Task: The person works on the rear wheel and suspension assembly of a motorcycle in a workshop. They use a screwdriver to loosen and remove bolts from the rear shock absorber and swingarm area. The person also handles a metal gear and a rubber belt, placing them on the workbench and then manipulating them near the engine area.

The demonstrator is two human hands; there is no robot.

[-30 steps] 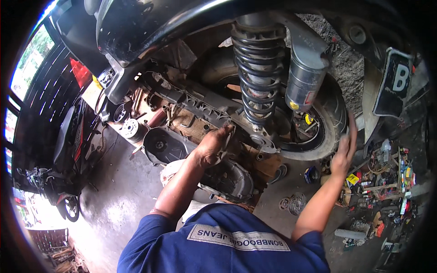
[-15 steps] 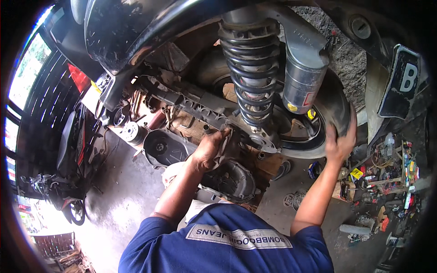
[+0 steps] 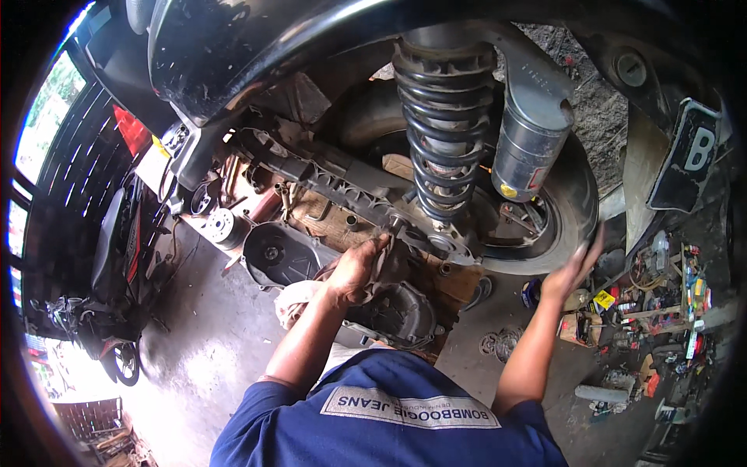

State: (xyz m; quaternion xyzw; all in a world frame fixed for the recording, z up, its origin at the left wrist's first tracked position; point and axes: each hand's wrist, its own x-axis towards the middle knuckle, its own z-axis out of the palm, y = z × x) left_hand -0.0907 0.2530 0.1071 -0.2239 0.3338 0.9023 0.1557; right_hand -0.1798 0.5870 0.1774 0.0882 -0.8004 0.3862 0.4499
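Head view: hands apart, left hand [image 3: 355,271] clutching a rag [image 3: 391,268], right hand [image 3: 572,276] spread beside the tyre [image 3: 580,204]; best keep the rag bunched, clear of it.

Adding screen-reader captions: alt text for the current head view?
The left hand grips a brownish cloth beside a partly dismantled motorcycle; the right hand is open near its tire. A black coil spring and silver canister show higher in the picture, with two dark open casings near the left hand.

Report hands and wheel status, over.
Left hand gripping rag. Right hand open beside tyre, contact unclear. Coil spring ahead of both hands.
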